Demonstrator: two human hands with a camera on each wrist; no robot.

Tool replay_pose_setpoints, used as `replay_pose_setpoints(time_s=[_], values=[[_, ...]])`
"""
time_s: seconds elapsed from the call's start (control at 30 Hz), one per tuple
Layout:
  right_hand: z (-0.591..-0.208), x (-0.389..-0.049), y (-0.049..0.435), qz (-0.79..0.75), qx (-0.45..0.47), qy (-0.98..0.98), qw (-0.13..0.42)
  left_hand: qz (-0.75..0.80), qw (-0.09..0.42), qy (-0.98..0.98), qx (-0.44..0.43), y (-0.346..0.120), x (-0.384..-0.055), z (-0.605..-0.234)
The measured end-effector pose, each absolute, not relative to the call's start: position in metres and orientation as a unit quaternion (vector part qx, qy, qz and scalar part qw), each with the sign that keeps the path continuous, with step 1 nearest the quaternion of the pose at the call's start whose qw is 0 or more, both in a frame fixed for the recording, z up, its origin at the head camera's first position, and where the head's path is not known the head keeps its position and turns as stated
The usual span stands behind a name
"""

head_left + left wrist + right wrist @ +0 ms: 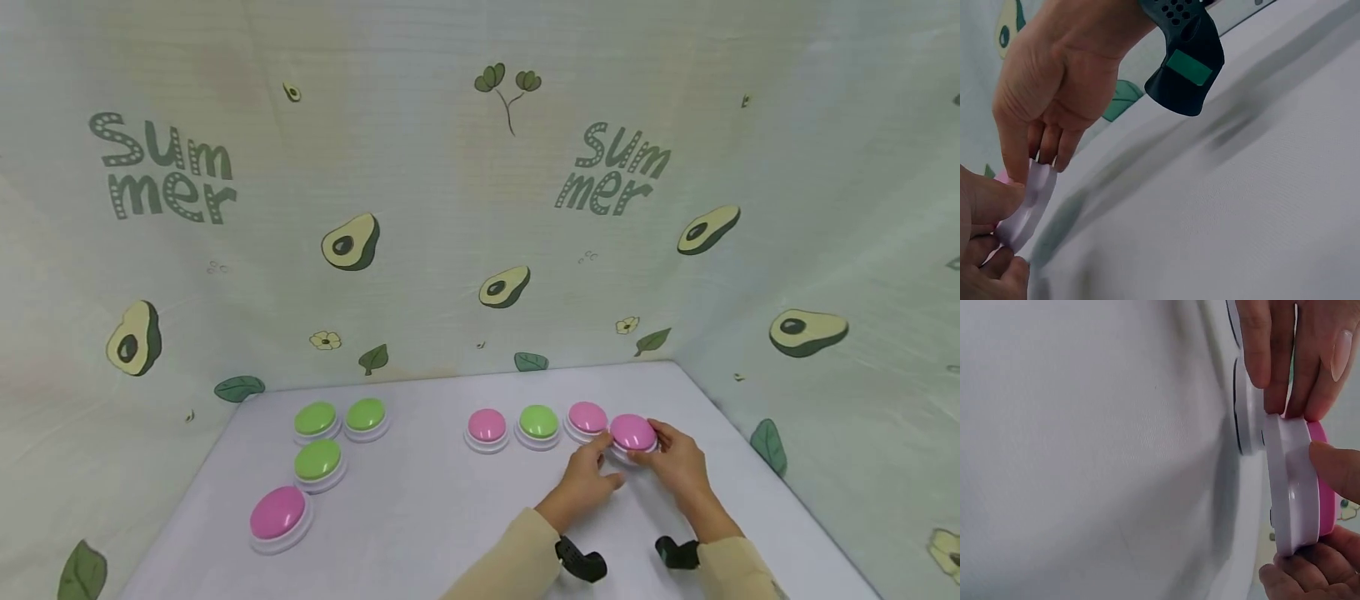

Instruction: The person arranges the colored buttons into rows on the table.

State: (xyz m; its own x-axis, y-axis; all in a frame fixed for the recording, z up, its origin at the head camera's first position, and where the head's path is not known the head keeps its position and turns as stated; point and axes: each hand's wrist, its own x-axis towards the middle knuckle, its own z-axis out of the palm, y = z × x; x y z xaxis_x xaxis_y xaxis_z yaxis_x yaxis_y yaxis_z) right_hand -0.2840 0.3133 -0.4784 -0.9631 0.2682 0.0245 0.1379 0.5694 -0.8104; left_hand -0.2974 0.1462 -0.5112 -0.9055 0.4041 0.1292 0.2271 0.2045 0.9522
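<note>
A round push button with a glossy pink top and white base (632, 433) is at the right end of a row. My right hand (682, 467) pinches its right side, thumb (1338, 472) at the front edge, fingers curled beneath. My left hand (583, 485) touches the left edge with straight fingertips (1277, 400), its thumb standing apart in the head view. The button is tilted, and its base sits higher than the neighbouring white base (1247, 412) in the right wrist view. Just left of it stands another pink button (587, 417).
A green button (538, 422) and a pink button (487, 426) continue the row leftward. At the table's left side are three green buttons (318, 459) and a larger-looking pink one (277, 512). An avocado-print cloth (420, 292) hangs behind the white table (405, 533).
</note>
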Motion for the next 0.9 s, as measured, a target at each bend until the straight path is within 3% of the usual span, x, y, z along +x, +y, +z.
replay_pose_setpoints(time_s=[0.2,0.9], values=[[-0.482,-0.296,0.324,0.427,-0.118,-0.893,0.076,0.632,0.130,0.741,0.183,0.165,-0.305,-0.517],[-0.492,-0.336,0.344,0.384,-0.082,-0.917,0.077,0.622,0.156,0.755,0.135,0.192,-0.321,-0.518]])
